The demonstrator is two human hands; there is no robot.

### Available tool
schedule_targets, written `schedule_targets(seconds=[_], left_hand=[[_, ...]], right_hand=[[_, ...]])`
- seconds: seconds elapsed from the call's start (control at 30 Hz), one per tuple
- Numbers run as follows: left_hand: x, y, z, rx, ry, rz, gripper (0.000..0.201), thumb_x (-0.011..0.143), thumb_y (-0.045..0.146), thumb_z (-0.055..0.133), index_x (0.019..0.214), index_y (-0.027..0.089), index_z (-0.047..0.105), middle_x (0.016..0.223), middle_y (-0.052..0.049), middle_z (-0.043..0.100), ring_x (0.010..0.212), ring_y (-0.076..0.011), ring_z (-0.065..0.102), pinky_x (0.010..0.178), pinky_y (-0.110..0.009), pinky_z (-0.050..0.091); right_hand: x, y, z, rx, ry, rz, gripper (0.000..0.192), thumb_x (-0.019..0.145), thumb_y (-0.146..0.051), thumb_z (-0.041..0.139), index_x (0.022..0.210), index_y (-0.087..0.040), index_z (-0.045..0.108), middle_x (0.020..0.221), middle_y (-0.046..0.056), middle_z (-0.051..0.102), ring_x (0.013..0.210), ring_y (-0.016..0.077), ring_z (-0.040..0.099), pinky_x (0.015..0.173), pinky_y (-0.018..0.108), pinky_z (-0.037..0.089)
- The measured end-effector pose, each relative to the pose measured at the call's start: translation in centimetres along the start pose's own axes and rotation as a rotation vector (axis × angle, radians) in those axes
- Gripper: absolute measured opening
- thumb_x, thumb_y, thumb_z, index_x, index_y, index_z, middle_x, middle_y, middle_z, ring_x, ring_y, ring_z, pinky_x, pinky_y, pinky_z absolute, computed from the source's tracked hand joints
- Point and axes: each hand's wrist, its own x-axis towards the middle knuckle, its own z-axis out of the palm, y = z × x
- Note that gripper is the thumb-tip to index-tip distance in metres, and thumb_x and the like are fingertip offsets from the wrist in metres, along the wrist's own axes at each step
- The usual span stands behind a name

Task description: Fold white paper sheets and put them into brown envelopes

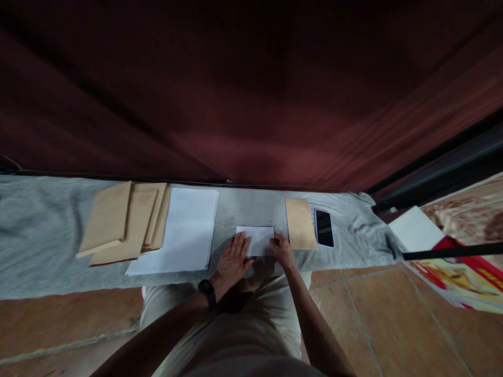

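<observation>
Fingers of left hand & right hand press folded paper flat.

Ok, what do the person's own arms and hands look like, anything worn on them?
Both forearms are bare, with no sleeves in view. The left hand has a black band around its wrist, like a watch or fitness tracker. The right hand wears nothing visible: no gloves and no rings that I can make out.
</observation>
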Motion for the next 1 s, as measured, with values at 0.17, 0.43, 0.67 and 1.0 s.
schedule_targets(seconds=[0.17, 0.43, 0.67, 1.0], left_hand=[[-0.1, 0.2, -0.3, 0.005, -0.013, 0.007, 0.068, 0.098, 0.043, 0.043, 0.156, 0.010, 0.032, 0.164, -0.020, 0.029, 0.154, -0.0311, 0.023, 0.124, -0.053, 0.021], [0.0, 0.4, -0.6, 0.018, 0.022, 0.014, 0.069, 0.098, 0.039, 0.043, 0.158, 0.008, 0.028, 0.164, -0.018, 0.030, 0.154, -0.0299, 0.024, 0.125, -0.050, 0.023], [1.5, -0.1, -1.5, 0.033, 0.056, 0.032, 0.073, 0.088, 0.005, 0.032, 0.160, 0.018, 0.026, 0.161, -0.011, 0.039, 0.151, -0.0244, 0.032, 0.123, -0.049, 0.029], [3.9, 1.7, -4.0, -1.044, 0.185, -0.526, 0.048, 0.098, 0.052, 0.042, 0.110, 0.016, 0.070, 0.098, -0.011, 0.078, 0.090, -0.0262, 0.072, 0.084, -0.039, 0.057]], right_hand=[[-0.4, 0.0, -0.6, 0.095, -0.036, 0.012, 0.024, 0.083, -0.041, 0.053, 0.070, -0.022, 0.060, 0.066, 0.002, 0.064, 0.064, 0.0179, 0.057, 0.062, 0.028, 0.044], [-0.8, -0.1, -0.9, 0.285, -0.070, 0.100, 0.029, 0.076, -0.051, 0.056, 0.068, -0.023, 0.056, 0.064, 0.000, 0.058, 0.064, 0.0167, 0.053, 0.061, 0.028, 0.043], [-1.3, -0.9, -0.5, 0.516, -0.133, 0.233, 0.046, 0.074, -0.069, 0.061, 0.070, -0.023, 0.056, 0.055, -0.004, 0.053, 0.049, 0.0138, 0.049, 0.042, 0.024, 0.040], [-1.6, -3.2, -0.8, 0.954, -0.191, 0.379, 0.055, 0.079, -0.070, 0.063, 0.101, -0.020, 0.068, 0.097, 0.010, 0.074, 0.082, 0.0217, 0.071, 0.070, 0.034, 0.058]])
